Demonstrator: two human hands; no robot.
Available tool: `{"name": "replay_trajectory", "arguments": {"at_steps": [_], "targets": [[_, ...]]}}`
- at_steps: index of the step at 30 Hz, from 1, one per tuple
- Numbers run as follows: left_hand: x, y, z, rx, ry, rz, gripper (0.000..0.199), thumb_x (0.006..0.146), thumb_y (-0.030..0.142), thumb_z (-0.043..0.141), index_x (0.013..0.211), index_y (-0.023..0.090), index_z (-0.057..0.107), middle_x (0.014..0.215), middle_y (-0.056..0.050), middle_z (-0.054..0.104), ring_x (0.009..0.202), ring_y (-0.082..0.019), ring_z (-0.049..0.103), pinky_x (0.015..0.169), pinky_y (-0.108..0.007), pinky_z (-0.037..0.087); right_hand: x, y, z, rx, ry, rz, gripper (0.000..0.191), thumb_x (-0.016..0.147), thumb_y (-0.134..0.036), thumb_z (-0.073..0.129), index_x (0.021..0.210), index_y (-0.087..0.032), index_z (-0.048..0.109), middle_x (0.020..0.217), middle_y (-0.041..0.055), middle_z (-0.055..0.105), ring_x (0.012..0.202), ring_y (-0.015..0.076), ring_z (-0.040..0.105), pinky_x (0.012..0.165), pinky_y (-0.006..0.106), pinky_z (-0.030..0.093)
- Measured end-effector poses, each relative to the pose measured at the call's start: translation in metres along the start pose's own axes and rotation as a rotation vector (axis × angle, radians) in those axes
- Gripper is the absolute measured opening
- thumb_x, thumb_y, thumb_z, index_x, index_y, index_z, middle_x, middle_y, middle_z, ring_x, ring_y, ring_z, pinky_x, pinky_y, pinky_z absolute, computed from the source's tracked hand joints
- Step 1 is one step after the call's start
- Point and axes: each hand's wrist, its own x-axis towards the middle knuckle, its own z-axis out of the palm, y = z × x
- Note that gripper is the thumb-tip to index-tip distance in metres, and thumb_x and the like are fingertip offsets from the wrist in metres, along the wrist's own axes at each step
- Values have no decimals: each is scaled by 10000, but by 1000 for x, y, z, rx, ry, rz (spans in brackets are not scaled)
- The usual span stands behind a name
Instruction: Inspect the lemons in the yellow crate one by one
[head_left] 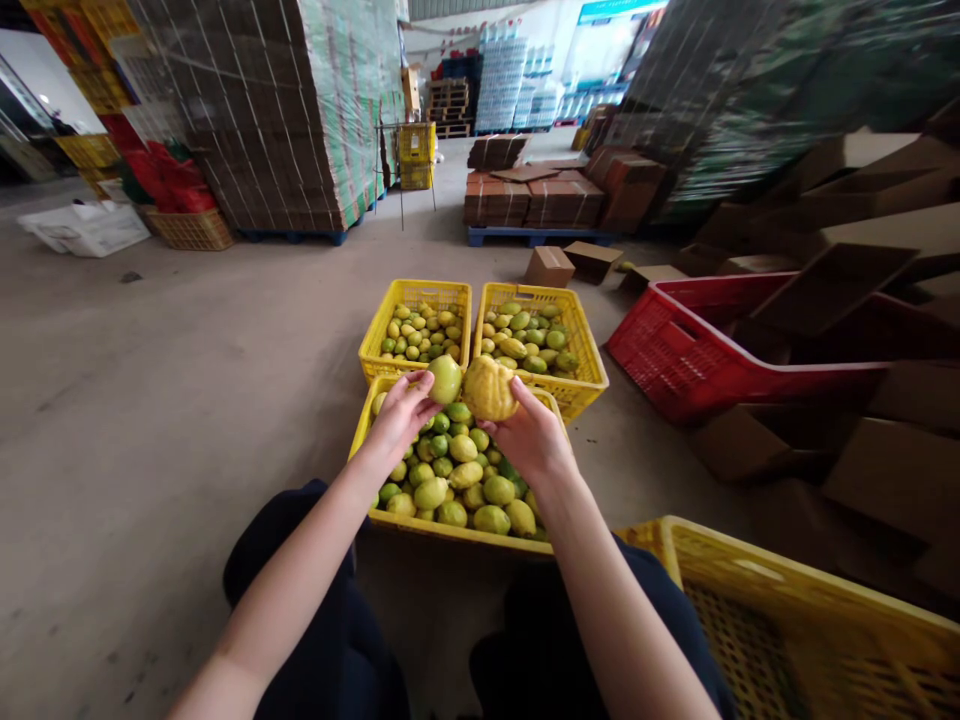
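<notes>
My left hand (405, 410) grips a smooth green lemon (445, 380) by its left side. Close to it on the right, a bumpy yellow lemon (489, 389) is held between the thumb and fingers of my right hand (531, 435). Both fruits are up over the near yellow crate (457, 538), which is full of green and yellow lemons (466, 475). Behind it stand two more yellow crates of lemons, the back left crate (365, 350) and the back right crate (592, 372).
At the right, a red crate (757, 378) holds cardboard, with open boxes (892, 480) heaped around it. A yellow crate (810, 572) sits beside my right knee. Flattened cartons (562, 200) on a blue pallet and tall wrapped stacks (247, 110) stand farther back.
</notes>
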Motion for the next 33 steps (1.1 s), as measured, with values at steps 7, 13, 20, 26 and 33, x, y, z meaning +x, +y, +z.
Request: {"name": "replay_trajectory", "arguments": {"at_steps": [7,13,20,26,33], "targets": [[2,-1,-1,-10,-8,-2,216,783,284,721,933,139,665,960,-66,715,835,-164,688,897,-341,537,-1,0,-2,-14,-20,-28,212,802,-365,623,941,-221,693,866,21,738,759,181,668,597,263,535],[4,-2,-2,4,61,48,126,844,271,644,935,185,664,1095,-63,697,874,-204,703,904,-429,549,5,3,-3,-45,21,-11,214,821,-373,608,984,-234,624,782,4,726,644,182,683,588,308,572],[-1,-2,2,133,-40,11,229,802,315,691,966,156,667,1059,-90,714,968,-243,689,968,-458,513,1,7,3,-111,39,-58,320,719,-426,738,950,-219,659,926,24,729,825,212,684,663,337,605],[-1,-2,4,209,-32,-13,331,688,316,801,917,166,615,967,-75,722,978,-254,681,965,-465,500,-1,9,2,-201,23,-26,307,652,-384,793,874,-218,661,783,2,695,613,162,632,567,303,556],[1,-1,-2,293,-33,31,290,727,418,744,860,172,671,961,-58,713,991,-236,654,923,-394,509,5,12,0,-150,118,2,302,722,-472,682,898,-227,657,712,-7,671,578,154,581,437,258,387]]}}
